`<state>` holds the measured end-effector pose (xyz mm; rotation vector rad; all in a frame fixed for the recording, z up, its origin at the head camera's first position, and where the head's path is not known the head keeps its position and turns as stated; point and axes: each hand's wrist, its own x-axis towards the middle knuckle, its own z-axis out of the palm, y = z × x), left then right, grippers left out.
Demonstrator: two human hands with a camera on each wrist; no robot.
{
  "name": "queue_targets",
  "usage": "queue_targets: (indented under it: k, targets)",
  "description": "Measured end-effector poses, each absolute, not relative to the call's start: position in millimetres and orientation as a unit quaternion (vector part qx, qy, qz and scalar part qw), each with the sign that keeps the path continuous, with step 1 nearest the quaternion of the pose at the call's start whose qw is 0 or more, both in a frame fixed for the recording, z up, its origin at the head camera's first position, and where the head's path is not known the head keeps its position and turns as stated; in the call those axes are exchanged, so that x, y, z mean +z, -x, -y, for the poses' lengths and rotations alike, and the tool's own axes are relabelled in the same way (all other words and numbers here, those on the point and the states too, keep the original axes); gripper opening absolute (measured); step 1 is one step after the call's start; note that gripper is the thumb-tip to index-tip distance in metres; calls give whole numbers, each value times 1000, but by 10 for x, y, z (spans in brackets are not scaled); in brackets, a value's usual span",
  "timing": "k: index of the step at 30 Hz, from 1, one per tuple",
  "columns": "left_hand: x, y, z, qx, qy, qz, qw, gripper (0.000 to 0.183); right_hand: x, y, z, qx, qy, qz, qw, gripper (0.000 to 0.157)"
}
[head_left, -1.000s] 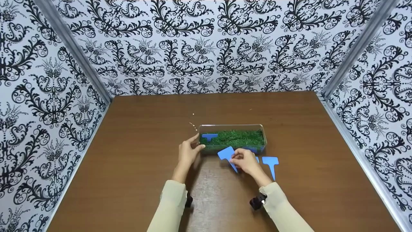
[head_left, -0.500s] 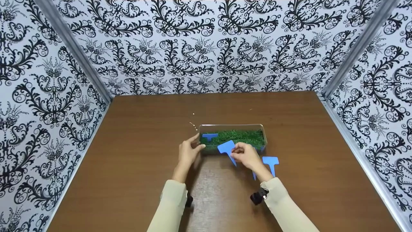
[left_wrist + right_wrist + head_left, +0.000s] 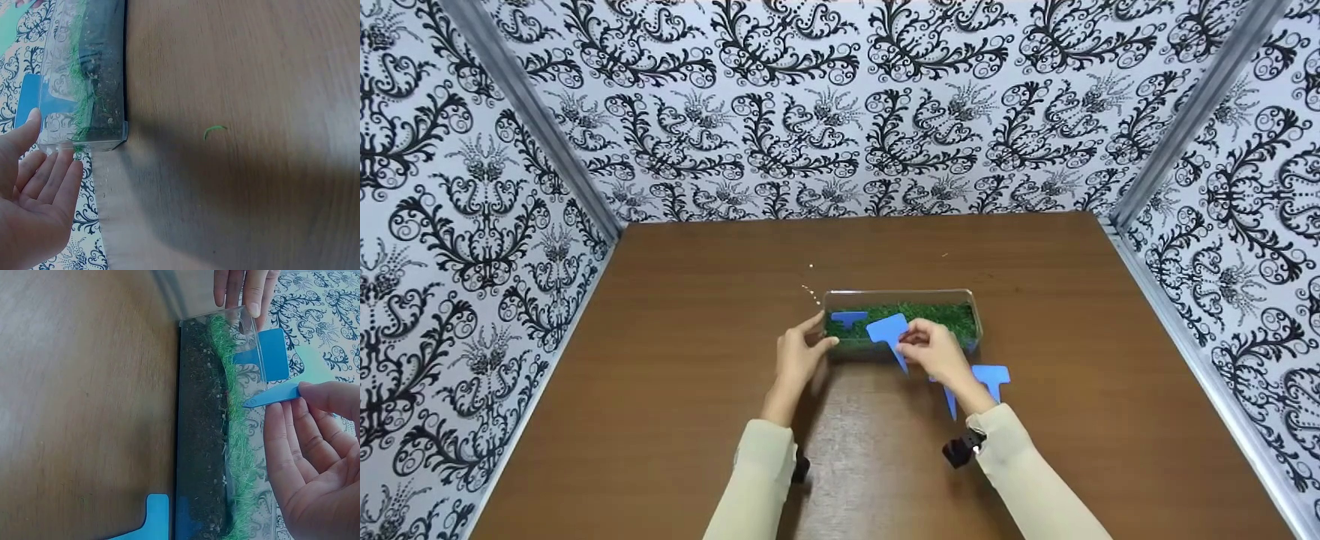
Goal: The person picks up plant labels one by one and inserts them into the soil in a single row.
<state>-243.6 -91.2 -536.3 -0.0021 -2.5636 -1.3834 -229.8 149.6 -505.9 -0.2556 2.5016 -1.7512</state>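
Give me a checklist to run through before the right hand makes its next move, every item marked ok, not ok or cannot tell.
1. Right hand pinches the blue T-shaped plastic tag: ok.
2. That tag's pointed end aims downward: ok.
3. Its tip is over the green grass: not ok; it appears in front of the near wall.
4. Left hand touches the left end of the clear rectangular plastic box: ok.
5. Another blue tag stands in the grass: ok.
6. Spare blue tags untouched by the right wrist: cannot tell; partly hidden.
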Motion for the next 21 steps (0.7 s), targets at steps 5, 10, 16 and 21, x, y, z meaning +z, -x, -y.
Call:
queue_targets:
  k: [5, 10, 16, 21]
  targets:
    - [-5362, 2439, 911, -472, 0, 874, 114, 50, -5032, 2320, -1484, -572, 80, -816, 32, 15]
    - [-5384, 2458, 923, -480, -8, 871, 100, 51, -4919, 2285, -1454, -569, 84, -817, 29, 15]
    - [-5363, 2457, 919, -477, -14, 873, 98, 51, -4628, 2159, -1392, -571, 91, -816, 29, 15]
    - [-5366, 2444, 920, -474, -9, 875, 97, 52, -4868, 2332, -1428, -581, 94, -808, 11, 16]
